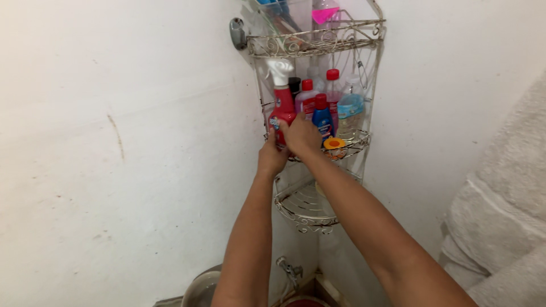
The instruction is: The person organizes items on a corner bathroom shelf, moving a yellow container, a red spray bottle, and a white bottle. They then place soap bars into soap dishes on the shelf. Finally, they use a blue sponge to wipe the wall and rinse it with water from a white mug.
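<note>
**Both hands on the red spray bottle at the corner rack's middle shelf**

The red spray bottle (282,105) stood upright at the left front of the middle shelf of a white wire corner rack (316,44), its long axis vertical and its white trigger head uppermost, just under the top shelf. Both arms reached up and away from the camera to it. The left hand (272,154) came from below and gripped the bottle's lower body, fingers wrapped round it. The right hand (302,135) lay just right of the bottle, against its base and touching the left hand; whether its fingers actually closed on the bottle could not be told. The left hand was the nearer to the bottle and sat directly beneath it.

The bottle looked like smooth, glossy plastic, waisted in shape. Just right of it stood a small blue bottle (322,118) with a red cap, a clear bottle with a pale blue label (350,108), and taller pinkish bottles with red caps (307,96) behind. An orange-and-yellow round object (334,143) lay at the shelf's front edge. The rack was thin scrolled wire; its lower shelf (304,204) curved outward. Folded white towels (500,216), thick and nubby, sat far right.
</note>
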